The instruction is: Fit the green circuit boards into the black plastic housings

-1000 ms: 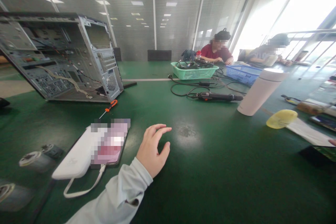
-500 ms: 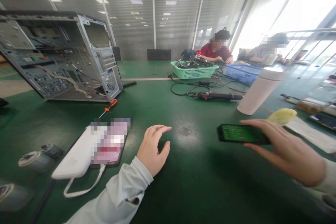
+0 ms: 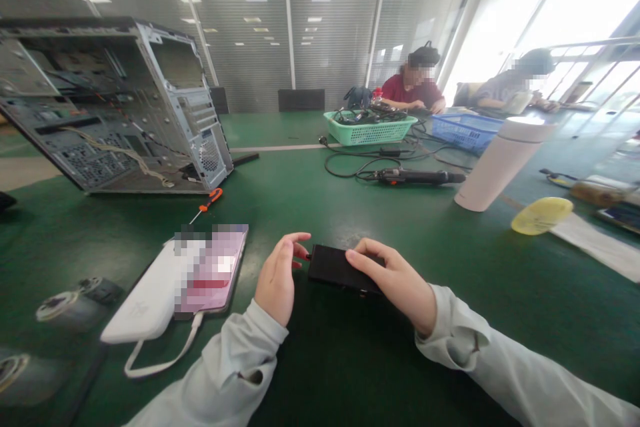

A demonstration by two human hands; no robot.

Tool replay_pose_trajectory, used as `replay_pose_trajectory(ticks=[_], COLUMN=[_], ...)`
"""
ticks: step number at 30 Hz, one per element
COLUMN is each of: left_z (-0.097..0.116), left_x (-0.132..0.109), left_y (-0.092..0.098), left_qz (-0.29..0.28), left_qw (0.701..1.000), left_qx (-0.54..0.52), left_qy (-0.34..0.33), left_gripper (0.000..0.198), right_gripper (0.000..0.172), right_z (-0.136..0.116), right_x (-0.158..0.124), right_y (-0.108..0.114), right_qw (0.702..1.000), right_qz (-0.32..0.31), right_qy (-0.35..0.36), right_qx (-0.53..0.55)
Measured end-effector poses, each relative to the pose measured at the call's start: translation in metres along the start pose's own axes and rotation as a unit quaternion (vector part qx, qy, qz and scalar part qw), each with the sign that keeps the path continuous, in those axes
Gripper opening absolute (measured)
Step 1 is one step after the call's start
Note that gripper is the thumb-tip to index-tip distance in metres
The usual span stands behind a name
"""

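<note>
A flat black-cased circuit board (image 3: 330, 264) is in front of me, its plain black face turned up; the green side is hidden. My right hand (image 3: 387, 273) is closed around its right end, with the thumb across the top face. At its left end is my left hand (image 3: 280, 273), fingers apart and slightly bent, the fingertips at the edge. Whether they touch it I cannot tell. Left of that hand lie a white power bank (image 3: 145, 300) and a phone (image 3: 225, 273), with a short white cable (image 3: 165, 367) plugged in.
An open computer case (image 3: 120, 107) stands at the left, an orange-handled screwdriver (image 3: 213, 199) beside it. Metal cylinders (image 3: 65, 310) lie front left. Further back are a green basket (image 3: 370, 132) of cables, an electric screwdriver (image 3: 420, 177), a pink bottle (image 3: 500, 167) and two people.
My right hand has brought the circuit board leftward to my left hand and turned it, so the black face shows instead of the green one. My left hand has rotated slightly.
</note>
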State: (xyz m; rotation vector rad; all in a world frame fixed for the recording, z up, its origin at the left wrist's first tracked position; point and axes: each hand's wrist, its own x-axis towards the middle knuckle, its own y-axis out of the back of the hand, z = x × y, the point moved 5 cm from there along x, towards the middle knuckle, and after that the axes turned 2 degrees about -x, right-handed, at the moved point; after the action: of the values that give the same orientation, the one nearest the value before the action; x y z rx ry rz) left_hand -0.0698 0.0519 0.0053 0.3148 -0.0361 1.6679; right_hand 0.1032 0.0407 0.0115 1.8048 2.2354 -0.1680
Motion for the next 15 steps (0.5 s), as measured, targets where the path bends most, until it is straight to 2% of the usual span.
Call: replay_pose_trajectory(ticks=[2, 5, 7, 9, 12, 15], left_z=[-0.002, -0.002, -0.001, 0.002, 0.005, 0.006], left_x=[0.000, 0.001, 0.002, 0.002, 0.001, 0.000], left_y=[-0.001, -0.001, -0.001, -0.001, -0.004, -0.005], left_qz=[-0.003, -0.002, 0.000, -0.003, -0.016, -0.020], left_qw=[1.000, 1.000, 1.000, 1.000, 1.000, 0.999], left_qx=[-0.001, 0.000, 0.004, 0.010, 0.019, 0.030], left_qy=[0.007, 0.009, 0.010, 0.011, 0.008, -0.001], left_gripper=[0.045, 0.045, 0.044, 0.042, 0.039, 0.037], right_gripper=[0.029, 0.036, 0.041, 0.043, 0.043, 0.046], right_z=[0.009, 0.017, 0.021, 0.022, 0.022, 0.021], right_x=[-0.002, -0.006, -0.009, -0.009, -0.007, -0.006], right_y=[-0.005, -0.007, -0.010, -0.012, -0.011, -0.009], right_qw=[0.992, 0.967, 0.936, 0.908, 0.899, 0.910], right_qz=[-0.040, -0.109, -0.176, -0.232, -0.237, -0.181], right_qy=[-0.100, -0.189, -0.229, -0.239, -0.230, -0.236], right_qx=[0.068, 0.134, 0.201, 0.256, 0.288, 0.289])
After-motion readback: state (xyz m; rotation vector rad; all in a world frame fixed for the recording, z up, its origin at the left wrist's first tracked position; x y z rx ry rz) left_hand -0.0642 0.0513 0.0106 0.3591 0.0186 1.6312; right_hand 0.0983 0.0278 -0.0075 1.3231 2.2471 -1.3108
